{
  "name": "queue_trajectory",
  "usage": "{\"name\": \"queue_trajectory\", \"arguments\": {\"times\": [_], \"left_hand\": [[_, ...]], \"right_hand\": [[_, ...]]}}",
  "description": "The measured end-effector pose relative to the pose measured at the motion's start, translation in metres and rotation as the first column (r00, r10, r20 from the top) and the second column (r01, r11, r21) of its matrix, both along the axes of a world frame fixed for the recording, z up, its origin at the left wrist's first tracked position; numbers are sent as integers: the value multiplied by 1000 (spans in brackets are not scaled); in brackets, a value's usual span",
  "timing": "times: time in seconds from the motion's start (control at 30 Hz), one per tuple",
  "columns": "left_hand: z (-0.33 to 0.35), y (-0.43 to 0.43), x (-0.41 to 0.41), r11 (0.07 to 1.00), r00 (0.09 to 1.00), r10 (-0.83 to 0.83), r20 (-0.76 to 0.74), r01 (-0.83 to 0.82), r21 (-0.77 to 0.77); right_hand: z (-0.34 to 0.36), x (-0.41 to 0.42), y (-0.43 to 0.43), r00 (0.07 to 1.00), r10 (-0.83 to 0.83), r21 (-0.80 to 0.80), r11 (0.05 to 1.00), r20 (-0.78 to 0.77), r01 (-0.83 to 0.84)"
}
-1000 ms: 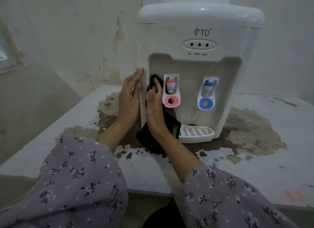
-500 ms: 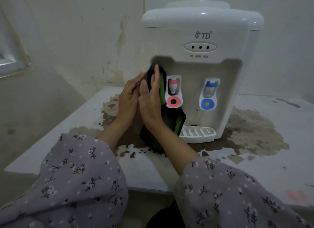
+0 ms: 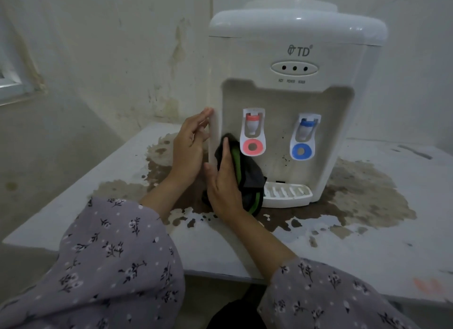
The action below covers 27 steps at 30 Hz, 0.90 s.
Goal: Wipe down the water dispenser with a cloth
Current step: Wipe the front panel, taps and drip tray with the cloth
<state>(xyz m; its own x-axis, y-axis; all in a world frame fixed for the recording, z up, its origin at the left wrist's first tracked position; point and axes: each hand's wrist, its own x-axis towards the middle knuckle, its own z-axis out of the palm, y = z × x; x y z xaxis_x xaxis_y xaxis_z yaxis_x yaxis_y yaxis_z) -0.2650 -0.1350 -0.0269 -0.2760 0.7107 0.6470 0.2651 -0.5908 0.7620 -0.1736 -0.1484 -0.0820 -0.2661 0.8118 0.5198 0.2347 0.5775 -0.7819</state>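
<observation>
A white water dispenser stands on a stained table, with a red tap and a blue tap in its front recess. With straight fingers, my right hand presses a dark cloth with a green stripe against the left inner wall of the recess, low beside the red tap. My left hand rests flat on the dispenser's left front edge, fingers straight. The cloth hangs down to the table in front of the drip tray.
The grey table has a large brown stain around the dispenser's base. Peeling walls stand close behind and to the left. A window frame shows at the far left. The table's front edge runs just above my floral sleeves.
My right hand slid the cloth up to the top of the recess's left wall, then back down to beside the red tap. My left hand stayed on the dispenser's left edge.
</observation>
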Motion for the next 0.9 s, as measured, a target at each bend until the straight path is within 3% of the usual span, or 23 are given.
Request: {"name": "queue_trajectory", "arguments": {"times": [0.13,0.23,0.4,0.57,0.73,0.9], "left_hand": [[8,0,-5,1000,999,-27,32,28,-15],[10,0,-5,1000,1000,25,-12,-25,0],[1,-1,0,998,997,68,-26,-68,-10],[1,-3,-8,999,997,28,-68,-30,-28],[3,-2,-13,996,998,-61,-16,60,-70],[6,-6,-11,994,996,-81,-34,78,-80]], "right_hand": [[51,-19,-11,966,-4,74,997,-260,24],[81,-27,-5,898,-57,-24,998,-437,52],[114,-37,4,792,-201,-200,975,-576,101],[111,-44,4,773,-268,-248,957,-575,147],[79,-46,6,852,-334,-257,935,-403,245],[43,-28,-3,895,-257,-308,940,-364,144]]}}
